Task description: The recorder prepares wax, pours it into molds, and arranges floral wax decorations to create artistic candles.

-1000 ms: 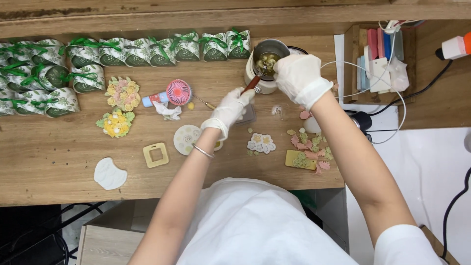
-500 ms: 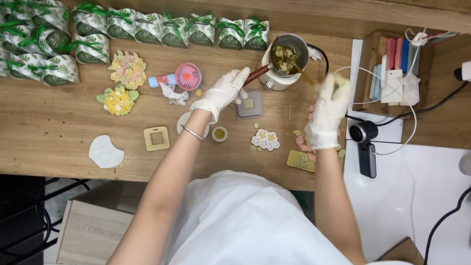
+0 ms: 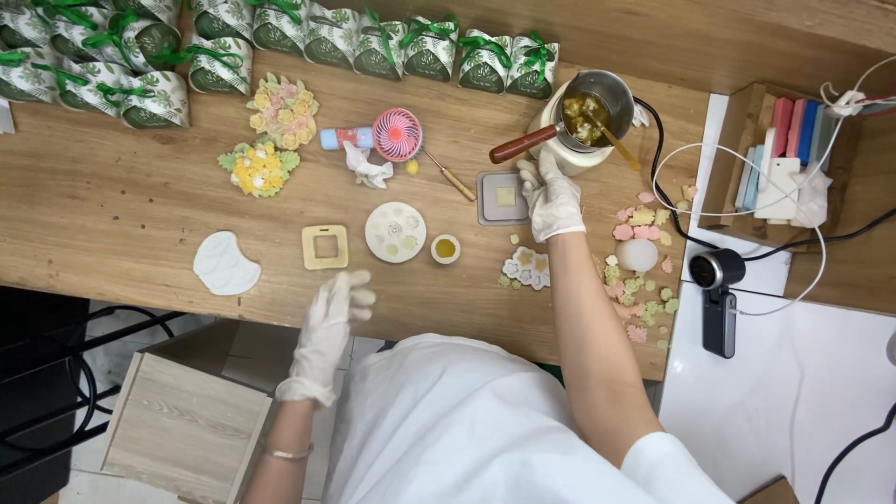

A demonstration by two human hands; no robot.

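My right hand (image 3: 551,198), in a white glove, lies on the table with its fingers against the right edge of a grey square mould (image 3: 502,198) that has a pale yellow fill. Just beyond it stands a metal pot (image 3: 597,110) of yellow liquid with a wooden handle. My gloved left hand (image 3: 327,322) hovers at the table's front edge, fingers spread and holding nothing. It is just below a cream square frame (image 3: 325,247). Between the hands lie a round white mould (image 3: 395,231), a small cup of yellow liquid (image 3: 445,248) and flower-shaped pieces (image 3: 528,268).
Green-and-white gift boxes (image 3: 373,47) line the back of the wooden table (image 3: 112,205). Two flower bouquets (image 3: 271,135), a pink mini fan (image 3: 397,133) and a white crescent piece (image 3: 224,264) lie left. Coloured pieces (image 3: 644,280), a camera (image 3: 719,280), cables and a wooden box (image 3: 747,140) are right.
My left hand has drawn back from the grey mould to the front edge of the table. My right hand has moved from the coloured pieces up to the grey mould.
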